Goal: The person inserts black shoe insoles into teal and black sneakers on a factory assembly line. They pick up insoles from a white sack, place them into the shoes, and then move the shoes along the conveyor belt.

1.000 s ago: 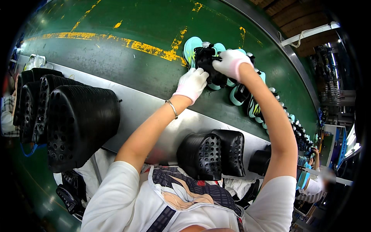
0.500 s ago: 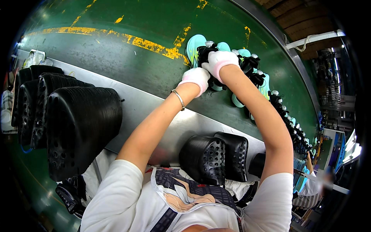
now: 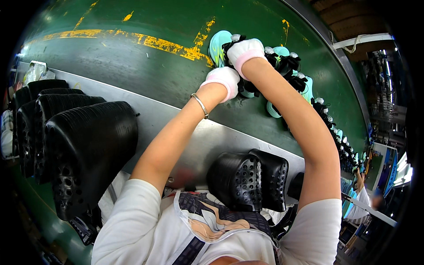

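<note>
Both arms reach far out over a green conveyor belt [image 3: 145, 66]. My left hand [image 3: 222, 81], in a white and pink glove with a bracelet at the wrist, presses on a black shoe upper [image 3: 245, 87] lying on the belt. My right hand [image 3: 244, 51], gloved the same way, grips the top of the same black upper, beside a turquoise sole [image 3: 217, 45]. More turquoise soles with black uppers [image 3: 289, 66] trail off along the belt to the right.
A metal rail [image 3: 176, 128] edges the belt on my side. A stack of black perforated shoe shells [image 3: 75, 145] stands at the left and two more [image 3: 249, 179] rest near my chest. Another person's arm [image 3: 360, 207] shows at far right.
Both hands have moved further out and up along the belt with the black upper, and the arms are now stretched longer than a second ago.
</note>
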Demonstrator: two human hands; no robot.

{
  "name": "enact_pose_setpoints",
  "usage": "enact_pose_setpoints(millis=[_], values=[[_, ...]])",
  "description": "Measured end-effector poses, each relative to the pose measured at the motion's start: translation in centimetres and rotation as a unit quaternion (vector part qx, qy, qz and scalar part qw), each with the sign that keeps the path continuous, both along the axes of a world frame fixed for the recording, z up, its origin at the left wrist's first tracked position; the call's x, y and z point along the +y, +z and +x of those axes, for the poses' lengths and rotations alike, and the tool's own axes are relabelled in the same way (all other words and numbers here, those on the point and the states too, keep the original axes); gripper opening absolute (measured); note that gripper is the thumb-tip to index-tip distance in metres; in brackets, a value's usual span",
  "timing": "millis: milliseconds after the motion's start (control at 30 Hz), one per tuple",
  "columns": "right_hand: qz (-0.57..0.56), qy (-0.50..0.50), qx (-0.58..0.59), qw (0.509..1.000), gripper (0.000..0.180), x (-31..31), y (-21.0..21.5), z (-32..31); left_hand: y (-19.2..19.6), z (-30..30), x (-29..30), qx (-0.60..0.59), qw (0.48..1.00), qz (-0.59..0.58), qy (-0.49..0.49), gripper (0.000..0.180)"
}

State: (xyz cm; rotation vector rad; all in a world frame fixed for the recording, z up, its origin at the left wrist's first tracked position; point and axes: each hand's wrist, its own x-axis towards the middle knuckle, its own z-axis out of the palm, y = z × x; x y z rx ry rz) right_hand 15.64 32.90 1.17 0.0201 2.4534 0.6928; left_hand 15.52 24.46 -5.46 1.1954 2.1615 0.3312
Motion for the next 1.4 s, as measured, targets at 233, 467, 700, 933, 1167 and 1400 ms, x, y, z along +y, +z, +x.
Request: enact_pose_setpoints(millis=[233,467,700,933,1167,1400], values=[[-0.006,-0.01,0.054,0.998,0.019,1.0,-0.7,-0.3,-0.2,-0.4,0.8,0.026,0.999,-0.004,-0.033,0.026],[-0.044,0.004,0.033,0.999,0.02,0.5,-1.1,-0.5,-0.2,-0.7,-0.1,0.038,0.999,-0.004,-0.028,0.027],[-0.051,-0.028,0.098,0.993,0.027,0.3,-1.1,0.1,-0.2,0.1,0.4,0.058,0.998,-0.006,-0.002,0.03],[-0.235,-0.144,0.135,0.952,0.033,0.8,3.4,4.0,-1.0,-1.5,-0.8,0.095,0.995,-0.008,-0.041,0.043],[-0.39,-0.084,0.404,0.823,0.016,-3.7,12.8,28.5,-0.2,-2.9,-3.7,0.151,0.988,0.026,-0.009,0.044],[-0.369,-0.192,0.385,0.824,0.036,-8.1,10.6,37.1,1.6,2.2,-7.5,0.267,0.926,0.261,0.058,0.044]])
